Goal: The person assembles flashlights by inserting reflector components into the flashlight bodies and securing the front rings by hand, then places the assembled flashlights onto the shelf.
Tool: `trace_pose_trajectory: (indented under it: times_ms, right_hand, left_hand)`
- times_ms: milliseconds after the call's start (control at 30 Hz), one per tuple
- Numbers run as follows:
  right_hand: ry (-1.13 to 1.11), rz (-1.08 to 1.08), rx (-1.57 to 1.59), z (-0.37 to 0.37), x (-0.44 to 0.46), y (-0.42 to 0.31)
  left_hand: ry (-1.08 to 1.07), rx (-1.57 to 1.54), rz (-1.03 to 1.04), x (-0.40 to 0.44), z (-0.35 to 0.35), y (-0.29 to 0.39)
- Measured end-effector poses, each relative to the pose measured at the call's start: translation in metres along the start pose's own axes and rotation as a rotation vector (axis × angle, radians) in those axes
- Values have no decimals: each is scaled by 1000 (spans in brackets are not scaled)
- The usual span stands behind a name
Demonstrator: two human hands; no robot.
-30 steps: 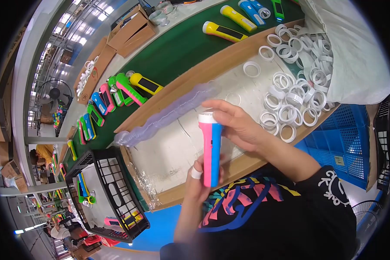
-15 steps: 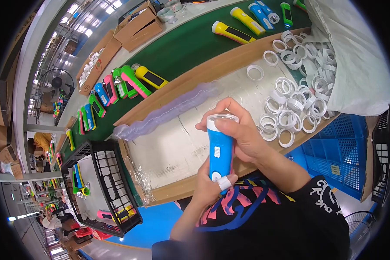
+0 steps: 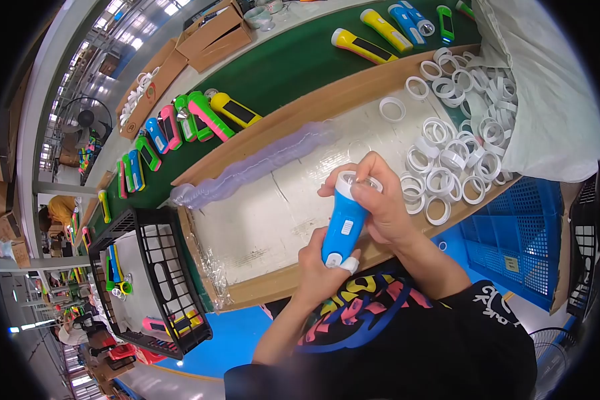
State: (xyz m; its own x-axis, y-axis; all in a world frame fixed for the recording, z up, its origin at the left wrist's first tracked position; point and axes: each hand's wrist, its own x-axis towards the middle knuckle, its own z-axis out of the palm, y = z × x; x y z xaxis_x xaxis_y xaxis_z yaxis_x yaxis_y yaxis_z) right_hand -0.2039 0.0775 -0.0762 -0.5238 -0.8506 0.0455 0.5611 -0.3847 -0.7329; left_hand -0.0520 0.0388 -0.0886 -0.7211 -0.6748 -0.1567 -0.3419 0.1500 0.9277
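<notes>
A blue flashlight (image 3: 345,223) with a white rim around its lens tilts over the near side of a cardboard tray (image 3: 260,291). Wrapped around its lower end is my left hand (image 3: 317,272), closed, with a white band on one finger. My right hand (image 3: 383,200) grips the head from the right, its thumb on the white rim and fingers curled behind. To the right of that hand lies a heap of white plastic rings (image 3: 453,157). A roll of clear purplish lenses (image 3: 260,160) in film lies along the tray's far side.
Yellow, blue, green and pink flashlights (image 3: 237,110) stand on the green conveyor (image 3: 287,73) beyond the tray. A black crate (image 3: 170,287) with flashlights is at the left. A blue crate (image 3: 513,233) and a white bag (image 3: 547,100) are at the right.
The flashlight has tilted, its head moving right and slightly up. Both hands have shifted with it and still hold it. My right thumb remains at the rim.
</notes>
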Motion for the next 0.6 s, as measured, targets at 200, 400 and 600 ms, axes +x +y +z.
trace_pose_trajectory:
  times_ms: [200, 400, 600]
  right_hand:
    - [178, 257, -50, -16, 18, -12]
    - [217, -260, -2008, -90, 67, -47]
    - [152, -203, -1936, -136, 86, -49]
  left_hand:
    - [-131, -613, -313, 24, -13, 6]
    - [-241, -665, -366, 100, -57, 9]
    - [1, -343, 157, 193, -43, 29]
